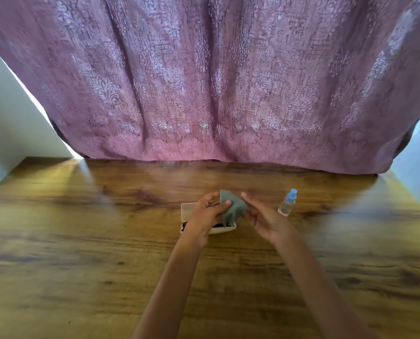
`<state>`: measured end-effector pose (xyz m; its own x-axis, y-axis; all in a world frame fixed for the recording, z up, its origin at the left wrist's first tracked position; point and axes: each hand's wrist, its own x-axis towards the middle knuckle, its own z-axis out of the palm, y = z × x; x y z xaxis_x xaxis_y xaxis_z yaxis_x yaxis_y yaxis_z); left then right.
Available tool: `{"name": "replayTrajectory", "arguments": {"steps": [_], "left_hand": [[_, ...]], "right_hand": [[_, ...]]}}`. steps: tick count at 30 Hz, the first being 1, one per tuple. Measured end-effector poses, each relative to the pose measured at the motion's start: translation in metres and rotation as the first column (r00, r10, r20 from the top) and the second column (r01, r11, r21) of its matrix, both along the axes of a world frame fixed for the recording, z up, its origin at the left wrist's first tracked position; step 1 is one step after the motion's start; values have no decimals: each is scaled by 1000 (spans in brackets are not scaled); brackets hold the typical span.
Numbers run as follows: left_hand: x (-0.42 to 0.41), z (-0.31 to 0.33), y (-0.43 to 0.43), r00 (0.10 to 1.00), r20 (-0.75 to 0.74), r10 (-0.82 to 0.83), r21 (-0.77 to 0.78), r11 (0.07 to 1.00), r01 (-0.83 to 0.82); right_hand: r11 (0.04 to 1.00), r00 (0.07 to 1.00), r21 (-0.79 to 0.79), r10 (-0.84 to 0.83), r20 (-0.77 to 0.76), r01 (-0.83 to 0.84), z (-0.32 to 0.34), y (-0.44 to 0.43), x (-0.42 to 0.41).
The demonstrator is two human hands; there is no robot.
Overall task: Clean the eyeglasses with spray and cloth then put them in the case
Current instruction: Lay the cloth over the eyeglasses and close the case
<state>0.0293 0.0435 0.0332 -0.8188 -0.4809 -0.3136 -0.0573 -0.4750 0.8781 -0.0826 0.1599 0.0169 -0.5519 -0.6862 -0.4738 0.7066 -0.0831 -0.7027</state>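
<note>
My left hand (207, 212) pinches a grey-green cloth (232, 207) between thumb and fingers, just above an open white glasses case (189, 210). The case lies on the wooden table, lid up, with something dark inside at its front edge; most of it is hidden by my left hand and the cloth. My right hand (262, 216) hovers right beside the cloth, fingers spread, touching or nearly touching its right edge. A small clear spray bottle (287, 204) with a blue cap stands upright to the right of my right hand.
The wooden table (106, 241) stretches wide to both sides and toward me. A purple patterned curtain (216, 81) hangs along the far edge. White walls stand at the far left and far right.
</note>
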Motion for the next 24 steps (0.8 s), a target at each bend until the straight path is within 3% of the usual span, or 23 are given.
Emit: {"name": "replayTrajectory", "arguments": {"steps": [4,7,12,15,19,21,24], "left_hand": [[-1,-1,0,1000,7,17,14,1000,-17],[-1,-2,0,1000,31,4,-17,1000,-3],[2,-5,-3,997,74,-17,-164,986,29],[4,-8,-5,999,41,6,-240,971,4],[3,-9,-5,998,-41,56,-223,973,-64],[3,-6,-4,993,-77,89,-167,981,-101],[3,-6,-3,989,-118,93,-143,984,-109]], "right_hand": [[984,988,99,142,53,-147,-7,1,4],[976,976,25,218,7,-218,-6,2,5],[995,988,29,100,-115,-97,0,-1,6],[993,980,-19,111,-167,-116,9,-2,7],[996,955,-61,50,-293,-71,18,-3,9],[994,902,-74,42,-430,-82,20,-3,9],[991,738,-15,90,-668,-134,26,-3,10]]}}
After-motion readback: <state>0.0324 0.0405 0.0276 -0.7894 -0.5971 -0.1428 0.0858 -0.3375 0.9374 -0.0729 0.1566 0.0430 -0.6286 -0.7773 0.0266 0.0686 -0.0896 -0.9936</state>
